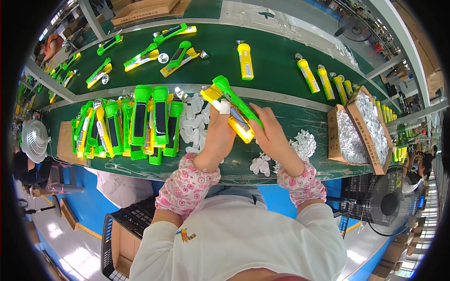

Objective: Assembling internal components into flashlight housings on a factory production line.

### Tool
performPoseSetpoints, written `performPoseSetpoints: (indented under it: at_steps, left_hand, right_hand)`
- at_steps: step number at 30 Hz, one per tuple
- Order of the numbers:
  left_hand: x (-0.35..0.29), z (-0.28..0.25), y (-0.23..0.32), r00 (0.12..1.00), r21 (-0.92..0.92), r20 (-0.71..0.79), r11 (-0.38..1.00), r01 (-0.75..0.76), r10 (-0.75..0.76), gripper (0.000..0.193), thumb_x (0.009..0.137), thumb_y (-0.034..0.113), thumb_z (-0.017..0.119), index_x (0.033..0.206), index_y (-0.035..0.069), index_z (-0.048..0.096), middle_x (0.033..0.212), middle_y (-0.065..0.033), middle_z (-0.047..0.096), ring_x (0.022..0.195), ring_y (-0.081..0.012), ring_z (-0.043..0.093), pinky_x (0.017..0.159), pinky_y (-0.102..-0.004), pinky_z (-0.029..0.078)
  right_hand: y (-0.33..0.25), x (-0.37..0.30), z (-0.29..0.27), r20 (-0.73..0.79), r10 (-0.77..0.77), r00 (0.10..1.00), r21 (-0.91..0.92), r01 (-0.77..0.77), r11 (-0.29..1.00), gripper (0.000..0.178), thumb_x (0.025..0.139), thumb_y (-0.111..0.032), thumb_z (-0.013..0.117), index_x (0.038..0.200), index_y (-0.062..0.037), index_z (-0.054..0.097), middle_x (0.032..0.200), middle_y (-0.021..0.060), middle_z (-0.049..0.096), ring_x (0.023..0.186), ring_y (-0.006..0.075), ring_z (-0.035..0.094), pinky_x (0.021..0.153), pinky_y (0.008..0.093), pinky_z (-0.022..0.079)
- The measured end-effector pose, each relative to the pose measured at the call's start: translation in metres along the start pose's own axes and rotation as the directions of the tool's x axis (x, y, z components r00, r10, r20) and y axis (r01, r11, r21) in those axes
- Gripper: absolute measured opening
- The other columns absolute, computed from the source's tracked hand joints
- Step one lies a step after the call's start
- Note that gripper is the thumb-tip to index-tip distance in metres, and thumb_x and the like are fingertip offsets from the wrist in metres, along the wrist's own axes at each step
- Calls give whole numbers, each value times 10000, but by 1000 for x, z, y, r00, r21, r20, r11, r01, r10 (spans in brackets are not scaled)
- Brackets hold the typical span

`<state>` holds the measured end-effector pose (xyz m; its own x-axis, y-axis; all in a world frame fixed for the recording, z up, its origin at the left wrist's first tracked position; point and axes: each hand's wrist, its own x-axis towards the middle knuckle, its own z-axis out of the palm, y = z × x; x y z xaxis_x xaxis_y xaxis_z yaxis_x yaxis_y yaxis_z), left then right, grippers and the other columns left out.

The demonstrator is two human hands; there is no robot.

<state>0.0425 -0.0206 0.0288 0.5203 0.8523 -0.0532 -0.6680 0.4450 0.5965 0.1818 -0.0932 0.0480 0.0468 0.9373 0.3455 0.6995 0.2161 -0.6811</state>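
Both hands are on one flashlight above the bench, its green half shell (228, 92) lying askew over its yellow half shell (241, 127). My left hand (219, 133) grips it from the left, with a white wrap (225, 107) around one finger. My right hand (269, 129) closes on the green shell's lower end from the right. Palms and some fingertips are hidden. Small white plastic pieces (193, 122) lie left of my left hand. Small clear-white parts (303, 144) are heaped beside my right wrist, with a few flat white pieces (260, 166) nearer the bench edge.
Green and yellow flashlights (139, 122) are stacked at the left of the bench. Across the green conveyor (213, 61) lie opened flashlights and yellow shells (245, 61). Cardboard boxes (375, 152) of small parts stand at right. A black fan (391, 203) is beyond the bench's right end.
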Motion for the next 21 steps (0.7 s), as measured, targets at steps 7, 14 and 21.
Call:
performPoseSetpoints:
  at_steps: [7,14,21]
  left_hand:
    - [3,-9,5,1000,-90,-10,996,16,-17,321,994,195,404,1293,79,387,1139,-90,526,1071,-244,543,971,-425,440]
    - [15,-17,10,996,-7,-83,1000,19,-19,257,982,181,437,1207,60,453,1068,-101,561,989,-254,576,918,-417,466]
    - [6,-19,31,994,282,93,959,28,-56,495,821,-51,584,1270,50,402,1091,-68,551,977,-181,580,851,-335,496]
  right_hand:
    - [-6,-6,2,-127,3,992,131,13,991,327,930,-137,506,1202,42,538,959,200,556,826,346,576,738,371,469]
    - [-11,-9,17,-199,40,979,168,-7,986,275,937,-133,496,1144,26,583,875,182,573,755,329,583,676,363,465]
    - [-16,-11,25,-199,50,979,203,-9,979,309,946,-128,478,1201,23,567,839,146,561,728,253,558,679,329,451]
